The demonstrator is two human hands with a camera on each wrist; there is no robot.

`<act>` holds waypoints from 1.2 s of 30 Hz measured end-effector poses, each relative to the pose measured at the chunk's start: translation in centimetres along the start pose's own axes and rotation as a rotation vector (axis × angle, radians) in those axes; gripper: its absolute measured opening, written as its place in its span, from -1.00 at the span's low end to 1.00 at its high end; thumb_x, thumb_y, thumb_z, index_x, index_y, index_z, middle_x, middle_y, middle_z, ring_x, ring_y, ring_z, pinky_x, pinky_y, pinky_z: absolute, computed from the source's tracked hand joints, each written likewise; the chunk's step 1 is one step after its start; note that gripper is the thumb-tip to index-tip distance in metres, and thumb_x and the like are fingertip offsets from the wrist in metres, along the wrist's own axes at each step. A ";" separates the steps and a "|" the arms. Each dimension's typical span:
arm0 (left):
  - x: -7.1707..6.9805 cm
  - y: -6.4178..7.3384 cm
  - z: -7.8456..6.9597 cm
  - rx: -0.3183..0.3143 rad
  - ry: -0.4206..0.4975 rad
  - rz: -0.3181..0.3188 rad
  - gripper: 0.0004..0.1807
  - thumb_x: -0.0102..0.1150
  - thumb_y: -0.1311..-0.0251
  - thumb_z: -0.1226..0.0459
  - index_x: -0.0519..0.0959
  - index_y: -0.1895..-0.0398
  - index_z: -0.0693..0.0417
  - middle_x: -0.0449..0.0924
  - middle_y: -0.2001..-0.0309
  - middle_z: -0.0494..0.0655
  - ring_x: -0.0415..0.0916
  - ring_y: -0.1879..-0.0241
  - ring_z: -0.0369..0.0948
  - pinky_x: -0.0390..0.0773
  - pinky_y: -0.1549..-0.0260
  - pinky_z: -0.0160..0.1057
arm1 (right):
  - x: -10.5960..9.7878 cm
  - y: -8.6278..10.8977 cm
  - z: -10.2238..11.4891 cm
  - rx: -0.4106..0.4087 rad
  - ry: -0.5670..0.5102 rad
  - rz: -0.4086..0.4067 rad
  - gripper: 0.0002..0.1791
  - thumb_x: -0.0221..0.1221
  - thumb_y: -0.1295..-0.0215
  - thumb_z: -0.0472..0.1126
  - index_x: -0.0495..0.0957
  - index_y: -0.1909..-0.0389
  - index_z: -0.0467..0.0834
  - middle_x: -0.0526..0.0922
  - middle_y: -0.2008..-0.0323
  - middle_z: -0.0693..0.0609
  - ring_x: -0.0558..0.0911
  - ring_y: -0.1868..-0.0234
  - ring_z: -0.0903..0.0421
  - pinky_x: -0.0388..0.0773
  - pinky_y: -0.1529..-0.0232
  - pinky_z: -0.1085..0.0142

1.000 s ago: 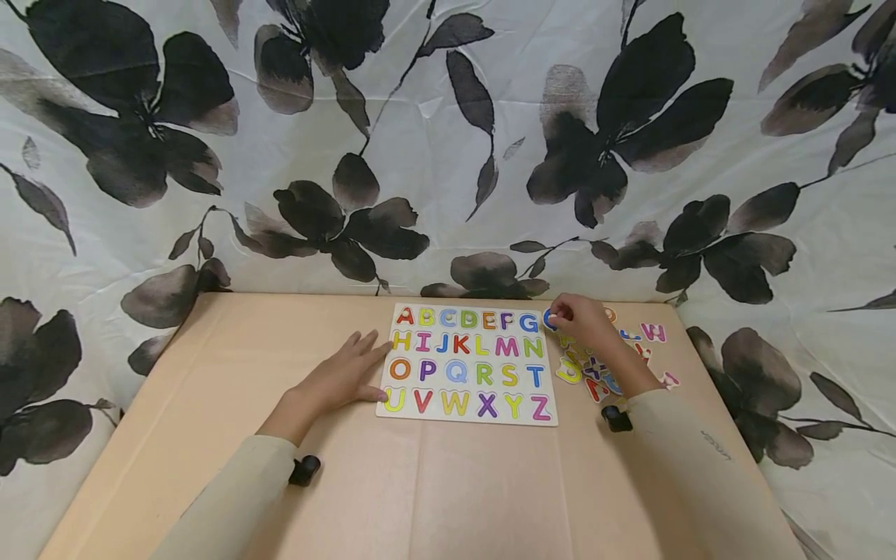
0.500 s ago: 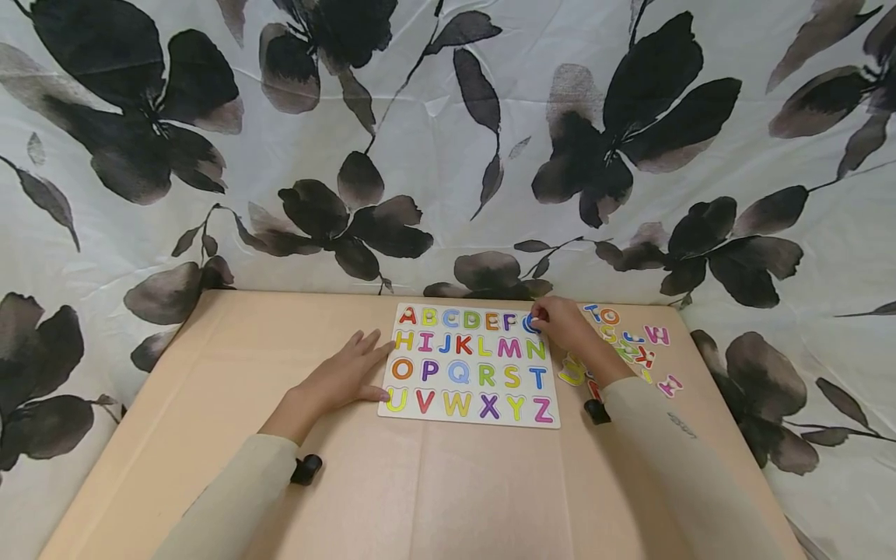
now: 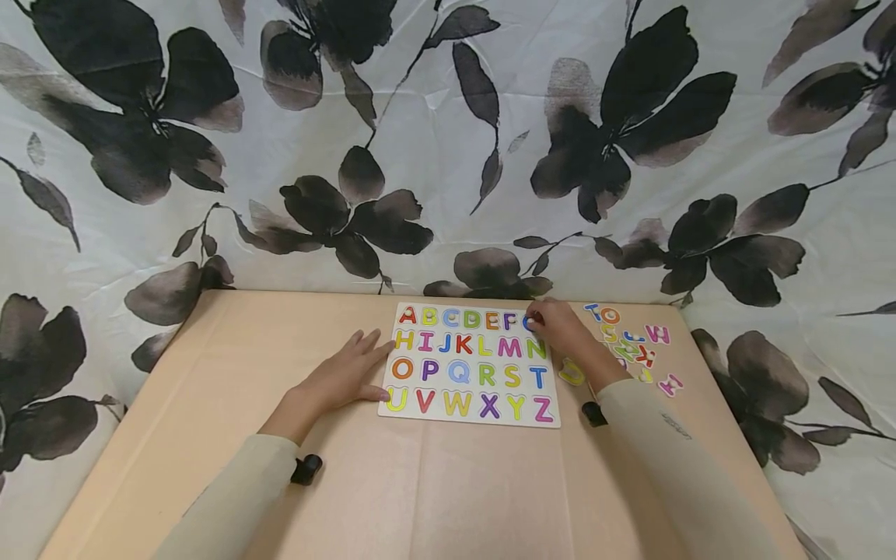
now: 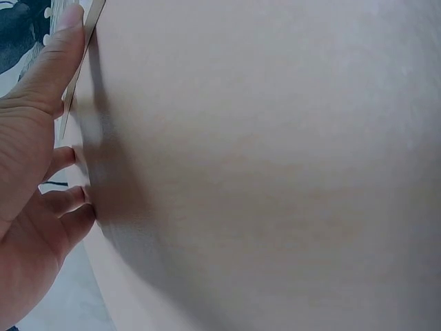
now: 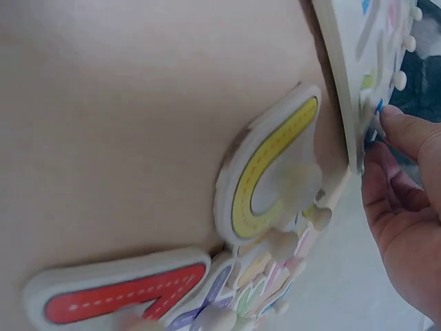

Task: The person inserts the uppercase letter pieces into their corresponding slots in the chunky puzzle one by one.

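"What is nearest you?"

"My left hand [image 3: 343, 372]: fingers spread, thumb on the left edge of the board [image 3: 472, 419], pinching nothing. The board lies flat on the table [image 3: 462, 490]."

"And past that?"

"Just beyond the board's right edge, a yellow letter [image 5: 251, 196], then more loose letters [image 3: 645, 356], crowded together."

"Your right hand?"

"My right hand [image 3: 562, 328] is at the board's far right corner, thumb and fingers closed on a blue letter [image 5: 373, 131]. Here is the change: 1 second ago that letter is out at the right edge; now it is over the right end of the top row. I judge that carrying gives way to placing."

"Is it seated?"

"I can't tell; my fingers hide most of it. A slight twist could keep it from lying flat, I judge."

"Farthest off?"

"The flowered cloth [image 3: 420, 132], behind the table."
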State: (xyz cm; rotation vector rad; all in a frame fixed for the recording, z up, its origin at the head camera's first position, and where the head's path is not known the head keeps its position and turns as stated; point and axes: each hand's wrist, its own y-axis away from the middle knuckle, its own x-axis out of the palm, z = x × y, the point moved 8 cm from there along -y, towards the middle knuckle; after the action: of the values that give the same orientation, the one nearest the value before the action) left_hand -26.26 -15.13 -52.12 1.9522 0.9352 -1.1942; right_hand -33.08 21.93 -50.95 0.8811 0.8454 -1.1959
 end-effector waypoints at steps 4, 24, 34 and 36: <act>0.1 0.0 0.0 -0.005 0.001 0.008 0.12 0.45 -0.06 -0.22 0.17 -0.64 -0.07 -0.04 -0.66 0.19 -0.15 -0.62 0.31 0.33 -0.36 0.37 | -1.3 1.1 -0.7 0.003 -0.031 -0.030 -0.72 0.21 -0.51 -0.20 0.60 -0.15 -0.19 0.60 0.02 -0.14 0.59 0.03 -0.05 0.65 -0.07 0.07; -0.1 0.1 0.1 -0.006 -0.014 0.021 0.11 0.42 -0.09 -0.22 0.16 -0.64 -0.05 -0.03 -0.65 0.22 -0.14 -0.61 0.34 0.32 -0.36 0.39 | -4.6 7.2 -6.7 -0.011 0.003 -0.045 -0.73 0.27 -0.45 -0.24 0.66 -0.08 -0.25 0.68 0.15 -0.12 0.59 0.14 -0.04 0.65 0.02 0.04; 0.0 0.0 -0.1 -0.004 -0.004 0.017 0.10 0.43 -0.09 -0.21 0.17 -0.64 -0.06 -0.04 -0.65 0.22 -0.15 -0.61 0.34 0.34 -0.33 0.41 | -4.8 10.2 -8.6 -0.041 0.016 -0.045 -0.77 0.34 -0.35 -0.26 0.70 0.04 -0.28 0.68 0.25 -0.06 0.57 0.23 0.04 0.62 0.15 0.17; 0.0 0.0 -0.1 -0.006 -0.002 0.020 0.10 0.44 -0.09 -0.21 0.17 -0.64 -0.06 -0.04 -0.65 0.22 -0.16 -0.61 0.34 0.34 -0.33 0.41 | -4.8 11.1 -9.1 -0.045 0.027 -0.043 -0.79 0.37 -0.33 -0.25 0.71 0.08 -0.26 0.66 0.30 -0.01 0.54 0.27 0.08 0.58 0.23 0.27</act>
State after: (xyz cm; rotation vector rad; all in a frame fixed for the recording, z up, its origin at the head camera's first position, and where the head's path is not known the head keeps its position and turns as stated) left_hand -26.25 -15.02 -52.11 1.9507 0.9157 -1.1800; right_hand -23.70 33.68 -49.20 0.8479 0.9135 -1.2002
